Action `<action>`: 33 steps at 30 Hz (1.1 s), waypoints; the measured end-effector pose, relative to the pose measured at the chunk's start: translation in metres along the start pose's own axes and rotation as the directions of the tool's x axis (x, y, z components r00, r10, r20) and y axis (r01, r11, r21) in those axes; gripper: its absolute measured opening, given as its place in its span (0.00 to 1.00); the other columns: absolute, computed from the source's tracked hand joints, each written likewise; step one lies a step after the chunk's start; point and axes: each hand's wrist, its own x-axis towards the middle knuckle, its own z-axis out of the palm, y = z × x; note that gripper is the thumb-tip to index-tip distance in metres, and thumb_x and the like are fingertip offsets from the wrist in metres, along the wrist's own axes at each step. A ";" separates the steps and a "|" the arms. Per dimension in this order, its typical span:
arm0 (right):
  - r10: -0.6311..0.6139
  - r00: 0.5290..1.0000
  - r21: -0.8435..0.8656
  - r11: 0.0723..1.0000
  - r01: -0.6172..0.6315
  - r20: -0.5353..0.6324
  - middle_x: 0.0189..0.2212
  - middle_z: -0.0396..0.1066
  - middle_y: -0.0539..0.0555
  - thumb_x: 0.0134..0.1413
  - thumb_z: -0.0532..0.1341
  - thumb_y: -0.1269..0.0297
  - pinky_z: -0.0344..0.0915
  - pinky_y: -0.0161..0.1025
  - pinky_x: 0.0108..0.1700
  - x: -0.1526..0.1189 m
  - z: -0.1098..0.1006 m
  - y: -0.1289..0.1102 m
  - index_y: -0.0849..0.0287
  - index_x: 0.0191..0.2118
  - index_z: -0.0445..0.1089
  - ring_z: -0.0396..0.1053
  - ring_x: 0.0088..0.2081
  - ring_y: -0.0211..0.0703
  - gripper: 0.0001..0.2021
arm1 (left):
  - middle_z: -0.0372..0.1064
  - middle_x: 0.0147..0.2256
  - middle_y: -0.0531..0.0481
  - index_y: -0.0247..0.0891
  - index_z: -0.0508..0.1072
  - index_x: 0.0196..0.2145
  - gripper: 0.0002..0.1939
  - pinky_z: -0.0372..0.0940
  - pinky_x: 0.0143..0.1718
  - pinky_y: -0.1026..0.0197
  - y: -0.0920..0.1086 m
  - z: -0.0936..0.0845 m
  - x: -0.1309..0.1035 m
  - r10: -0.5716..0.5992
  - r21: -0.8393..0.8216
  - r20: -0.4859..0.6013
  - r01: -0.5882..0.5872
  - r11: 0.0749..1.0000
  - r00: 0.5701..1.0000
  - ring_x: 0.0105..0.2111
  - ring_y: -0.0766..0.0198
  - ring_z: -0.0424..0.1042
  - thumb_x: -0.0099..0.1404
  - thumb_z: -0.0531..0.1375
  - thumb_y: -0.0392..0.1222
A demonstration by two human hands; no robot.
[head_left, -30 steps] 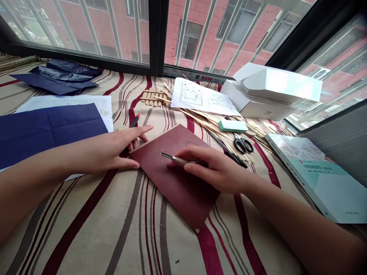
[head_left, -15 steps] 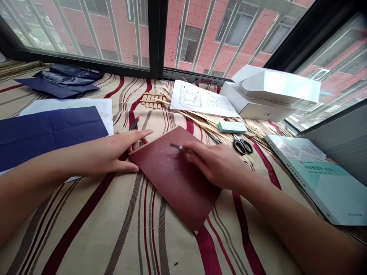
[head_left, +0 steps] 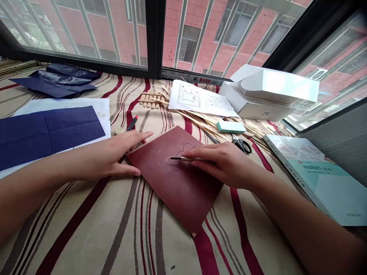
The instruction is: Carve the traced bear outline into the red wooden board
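Note:
A reddish-brown board (head_left: 183, 194) lies at an angle on the striped cloth, with thin dark outlines and a pale curved mark on its face. My left hand (head_left: 120, 152) steadies the board's left corner, thumb on the near side and index finger along the upper edge; the other fingers are partly hidden. In my right hand (head_left: 226, 162) is a slim carving tool (head_left: 185, 158), gripped between thumb and fingers. Its dark thin tip points left and meets the board by the pale mark. My right hand covers part of the board's right side.
Dark blue sheets (head_left: 48, 130) over white paper lie left. Behind the board are a red-tipped pen (head_left: 132, 123), wooden strips (head_left: 197, 123), a printed drawing (head_left: 202, 100) and a green-white block (head_left: 231, 126). Scissors (head_left: 242, 144), a white box (head_left: 266, 109) and a book (head_left: 318, 175) stand right.
My right hand has shifted down and to the right, and the carving tool now lies flatter. A pale curved mark shows under its tip. My left hand stays at the board's corner.

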 end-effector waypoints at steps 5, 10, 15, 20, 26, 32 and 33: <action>-0.020 0.997 -0.060 0.998 0.024 0.079 0.47 0.86 0.54 0.78 0.57 0.63 0.67 0.37 0.38 0.000 -0.004 0.000 0.54 0.62 0.81 0.82 0.40 0.42 0.18 | 0.63 0.74 0.41 0.52 0.52 0.80 0.54 0.63 0.70 0.40 0.002 0.001 -0.001 -0.015 0.009 0.010 0.015 1.000 1.000 0.68 0.34 0.67 0.68 0.61 0.78; -0.032 0.993 -0.082 0.996 0.041 0.112 0.47 0.87 0.54 0.79 0.56 0.63 0.67 0.37 0.38 0.001 -0.008 -0.004 0.54 0.62 0.81 0.83 0.42 0.42 0.19 | 0.67 0.72 0.42 0.52 0.55 0.80 0.52 0.65 0.68 0.39 0.002 0.004 -0.001 -0.013 -0.008 -0.042 0.013 1.000 0.999 0.66 0.35 0.69 0.68 0.60 0.79; -0.033 0.989 -0.212 0.975 0.064 0.144 0.44 0.86 0.55 0.80 0.56 0.63 0.61 0.37 0.33 0.002 -0.012 -0.007 0.53 0.61 0.82 0.81 0.38 0.41 0.18 | 0.66 0.72 0.42 0.52 0.55 0.79 0.53 0.64 0.69 0.39 0.001 0.004 -0.001 -0.015 -0.015 -0.028 0.015 1.000 0.999 0.67 0.35 0.67 0.67 0.60 0.80; -0.030 0.948 -0.367 0.918 0.151 0.316 0.41 0.85 0.54 0.72 0.60 0.75 0.50 0.39 0.27 0.020 -0.028 -0.029 0.57 0.59 0.82 0.74 0.30 0.38 0.18 | 0.66 0.72 0.41 0.50 0.54 0.80 0.54 0.64 0.70 0.38 0.002 0.001 0.000 -0.009 -0.020 -0.008 0.009 1.000 1.000 0.67 0.35 0.67 0.67 0.60 0.79; 0.063 0.841 -0.545 0.787 0.290 0.537 0.35 0.84 0.53 0.66 0.65 0.76 0.44 0.41 0.24 0.053 -0.046 -0.054 0.58 0.47 0.85 0.66 0.22 0.37 0.12 | 0.64 0.74 0.44 0.53 0.53 0.80 0.54 0.62 0.72 0.40 -0.001 0.000 0.002 -0.013 -0.036 0.007 0.013 0.999 1.000 0.69 0.35 0.66 0.66 0.63 0.77; 0.015 0.826 -0.500 0.802 0.327 0.563 0.33 0.83 0.53 0.67 0.65 0.78 0.47 0.41 0.24 0.057 -0.046 -0.048 0.57 0.47 0.85 0.68 0.24 0.37 0.13 | 0.64 0.74 0.47 0.59 0.55 0.79 0.56 0.62 0.73 0.39 -0.015 0.008 0.006 0.000 -0.058 -0.034 -0.002 0.998 0.999 0.70 0.33 0.65 0.61 0.65 0.79; 0.012 0.826 -0.505 0.796 0.333 0.563 0.33 0.82 0.53 0.67 0.65 0.77 0.47 0.42 0.25 0.056 -0.046 -0.048 0.58 0.48 0.85 0.67 0.24 0.37 0.12 | 0.64 0.74 0.48 0.60 0.55 0.79 0.56 0.62 0.72 0.39 -0.016 0.008 0.007 -0.002 -0.060 -0.036 0.000 0.998 0.999 0.70 0.32 0.66 0.60 0.66 0.79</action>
